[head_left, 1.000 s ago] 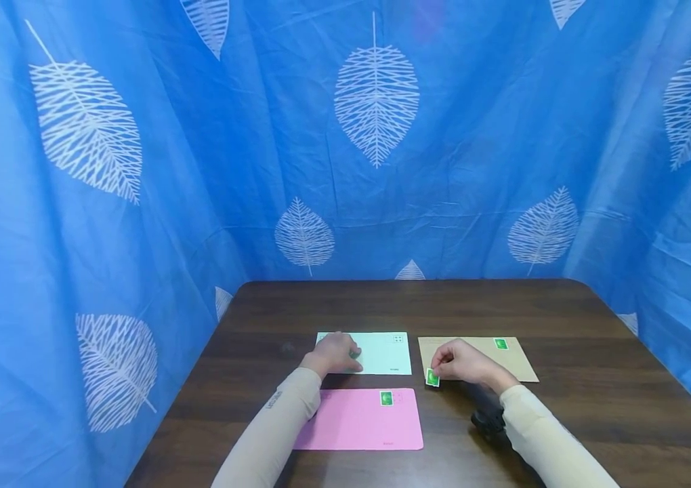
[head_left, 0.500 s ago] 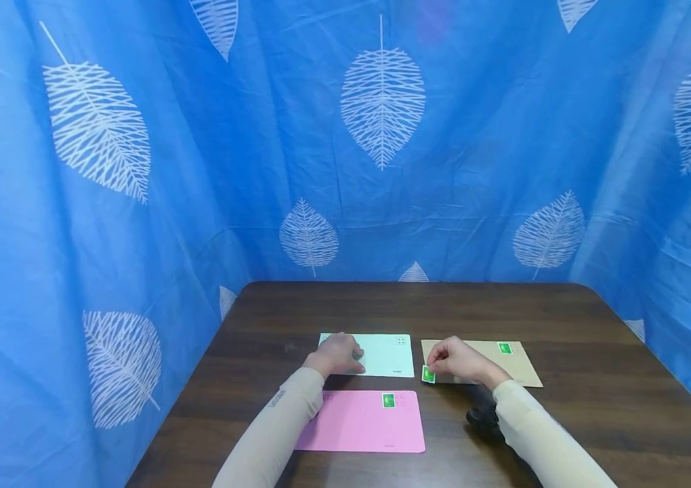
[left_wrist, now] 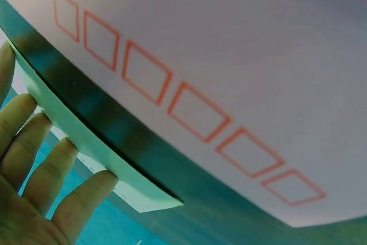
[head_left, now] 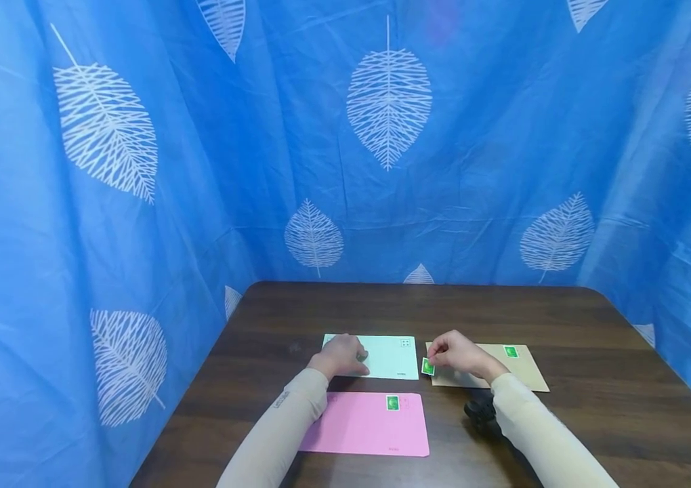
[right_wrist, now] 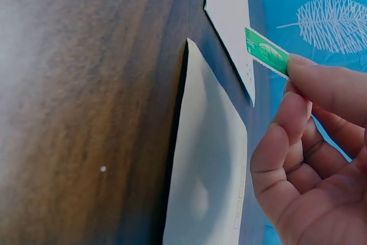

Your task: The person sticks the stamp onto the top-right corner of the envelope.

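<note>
Between thumb and fingertip, my right hand [head_left: 458,354] pinches a small green postage stamp [right_wrist: 267,53] with a white perforated edge. In the head view the stamp hangs in front of the left end of a tan envelope [head_left: 473,379]. My left hand [head_left: 343,355] rests on the left part of a mint-green envelope [head_left: 385,359]. Its fingers [left_wrist: 94,193] are spread, fingertips at that envelope's edge in the left wrist view. A printed box marks the mint envelope's upper right corner.
Nearer me lies a pink envelope [head_left: 370,427] with a green stamp [head_left: 393,402] at its upper right. Another green stamp [head_left: 511,352] sits on the tan envelope. All lie on a dark wooden table [head_left: 297,308], with a blue leaf-patterned curtain [head_left: 479,135] around it.
My right hand has moved slightly up and left relative to the tan envelope, carrying the stamp toward the mint envelope. My left hand stays on the mint envelope. The head view shifted slightly.
</note>
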`<action>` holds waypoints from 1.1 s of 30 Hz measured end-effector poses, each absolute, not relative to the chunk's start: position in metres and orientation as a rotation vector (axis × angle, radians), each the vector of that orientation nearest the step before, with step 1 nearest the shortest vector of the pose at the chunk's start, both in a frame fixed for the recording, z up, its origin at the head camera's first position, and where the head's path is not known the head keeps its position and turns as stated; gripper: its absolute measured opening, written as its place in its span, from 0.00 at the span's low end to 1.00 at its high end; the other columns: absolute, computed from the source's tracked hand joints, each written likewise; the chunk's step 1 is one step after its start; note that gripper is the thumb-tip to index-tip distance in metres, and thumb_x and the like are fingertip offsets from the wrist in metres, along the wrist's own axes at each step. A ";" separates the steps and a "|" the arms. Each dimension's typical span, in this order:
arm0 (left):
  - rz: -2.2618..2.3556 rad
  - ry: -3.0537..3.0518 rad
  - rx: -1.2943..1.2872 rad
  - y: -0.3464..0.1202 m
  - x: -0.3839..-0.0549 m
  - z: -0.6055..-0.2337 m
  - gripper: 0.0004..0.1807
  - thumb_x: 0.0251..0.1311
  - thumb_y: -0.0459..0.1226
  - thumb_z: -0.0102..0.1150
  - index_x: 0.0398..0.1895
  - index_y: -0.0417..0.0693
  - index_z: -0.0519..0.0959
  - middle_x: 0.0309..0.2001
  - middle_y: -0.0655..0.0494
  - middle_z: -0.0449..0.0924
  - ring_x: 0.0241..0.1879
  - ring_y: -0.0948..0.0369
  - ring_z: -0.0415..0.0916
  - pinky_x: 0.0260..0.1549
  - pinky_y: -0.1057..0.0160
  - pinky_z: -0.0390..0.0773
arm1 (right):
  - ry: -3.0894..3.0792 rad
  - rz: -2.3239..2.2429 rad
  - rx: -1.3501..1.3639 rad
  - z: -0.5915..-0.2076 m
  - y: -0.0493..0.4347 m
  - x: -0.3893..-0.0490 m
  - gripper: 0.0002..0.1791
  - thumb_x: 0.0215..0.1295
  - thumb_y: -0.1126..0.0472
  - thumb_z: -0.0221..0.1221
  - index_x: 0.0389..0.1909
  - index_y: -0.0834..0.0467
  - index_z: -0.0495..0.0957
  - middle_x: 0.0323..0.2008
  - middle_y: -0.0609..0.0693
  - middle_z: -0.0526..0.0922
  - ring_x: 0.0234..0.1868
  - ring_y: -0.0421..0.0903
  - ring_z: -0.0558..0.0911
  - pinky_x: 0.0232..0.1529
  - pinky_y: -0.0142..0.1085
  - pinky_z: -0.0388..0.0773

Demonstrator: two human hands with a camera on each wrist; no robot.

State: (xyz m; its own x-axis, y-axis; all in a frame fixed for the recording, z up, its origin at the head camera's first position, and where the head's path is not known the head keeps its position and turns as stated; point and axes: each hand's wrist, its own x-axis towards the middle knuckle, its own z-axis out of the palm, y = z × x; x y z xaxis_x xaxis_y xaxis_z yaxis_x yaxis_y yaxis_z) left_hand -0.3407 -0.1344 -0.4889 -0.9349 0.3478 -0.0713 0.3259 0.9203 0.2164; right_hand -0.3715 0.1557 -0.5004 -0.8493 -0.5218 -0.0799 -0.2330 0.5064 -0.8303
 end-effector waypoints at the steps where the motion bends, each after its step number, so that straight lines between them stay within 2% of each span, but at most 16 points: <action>1: 0.310 2.972 0.517 -0.135 -0.341 -0.489 0.20 0.51 0.47 0.75 0.48 0.51 0.88 0.50 0.59 0.88 0.56 0.57 0.82 0.56 0.60 0.80 | 2.436 -1.263 -0.634 -0.500 0.155 -0.372 0.02 0.62 0.68 0.64 0.34 0.65 0.83 0.30 0.51 0.83 0.31 0.45 0.75 0.31 0.36 0.74; 6: 0.328 2.964 0.495 -0.136 -0.339 -0.491 0.20 0.51 0.47 0.75 0.48 0.51 0.88 0.50 0.59 0.88 0.57 0.56 0.81 0.56 0.60 0.80 | 2.444 -1.240 -0.612 -0.501 0.151 -0.376 0.04 0.64 0.66 0.65 0.33 0.64 0.83 0.31 0.50 0.84 0.32 0.45 0.76 0.34 0.37 0.75; 14: 0.312 2.980 0.499 -0.138 -0.339 -0.492 0.20 0.51 0.47 0.75 0.47 0.51 0.88 0.50 0.59 0.88 0.57 0.57 0.81 0.58 0.60 0.79 | 2.447 -1.258 -0.636 -0.500 0.149 -0.384 0.02 0.63 0.68 0.64 0.33 0.64 0.84 0.32 0.52 0.84 0.32 0.44 0.76 0.34 0.37 0.75; 26: 0.288 2.989 0.508 -0.136 -0.336 -0.493 0.21 0.51 0.48 0.75 0.48 0.53 0.88 0.50 0.59 0.88 0.54 0.57 0.82 0.53 0.62 0.81 | 2.466 -1.233 -0.641 -0.499 0.145 -0.395 0.03 0.63 0.69 0.63 0.33 0.66 0.83 0.30 0.50 0.84 0.31 0.45 0.76 0.34 0.37 0.75; 33: 0.289 2.998 0.547 -0.133 -0.339 -0.492 0.19 0.51 0.46 0.75 0.47 0.52 0.89 0.48 0.59 0.89 0.49 0.58 0.84 0.50 0.64 0.81 | 2.487 -1.198 -0.629 -0.491 0.141 -0.403 0.02 0.63 0.70 0.63 0.34 0.64 0.84 0.32 0.51 0.85 0.33 0.45 0.76 0.37 0.37 0.76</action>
